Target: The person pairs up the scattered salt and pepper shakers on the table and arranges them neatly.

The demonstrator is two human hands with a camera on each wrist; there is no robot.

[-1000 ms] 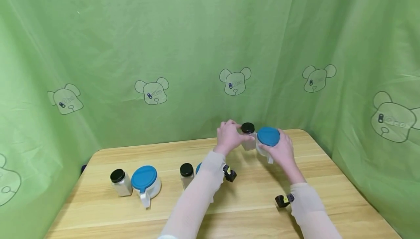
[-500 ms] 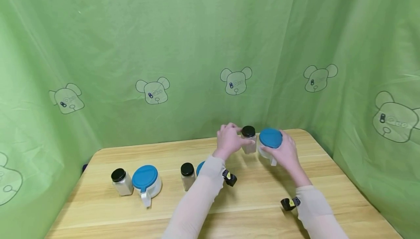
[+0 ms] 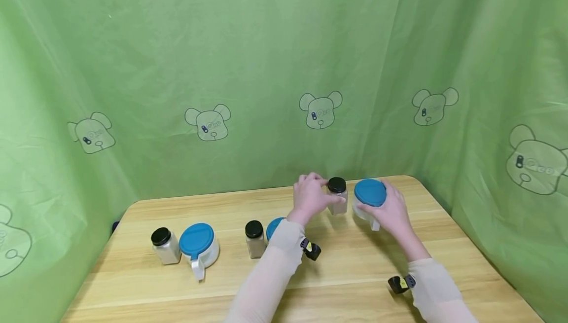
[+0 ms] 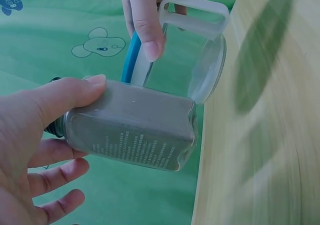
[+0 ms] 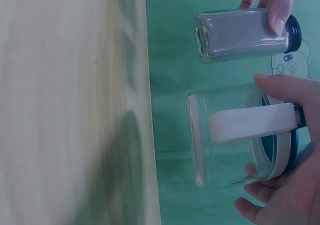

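Near the back of the table, my left hand [image 3: 309, 197] pinches a square glass spice jar [image 3: 338, 205] with a black screw lid, thumb on one side near the lid. The jar holds greyish powder, and printed text covers one face in the left wrist view. To its right, my right hand [image 3: 390, 209] grips a round clear glass seasoning pot [image 3: 370, 193] by its blue lid, from the right. A white handle [image 5: 252, 122] on the pot points toward me. Both stand upright, side by side with a narrow gap, and their bases show close over the tabletop in the wrist views.
On the wooden table [image 3: 346, 288], another black-lidded jar [image 3: 166, 249] and blue-lidded pot [image 3: 197, 244] stand at left. A third jar [image 3: 255, 241] stands mid-table, beside a pot [image 3: 274, 226] partly hidden by my left sleeve. A green curtain [image 3: 266, 66] hangs behind.
Both hands have brought the jar and the pot down and slightly toward me. The pot has shifted right, so the gap between the two has widened.
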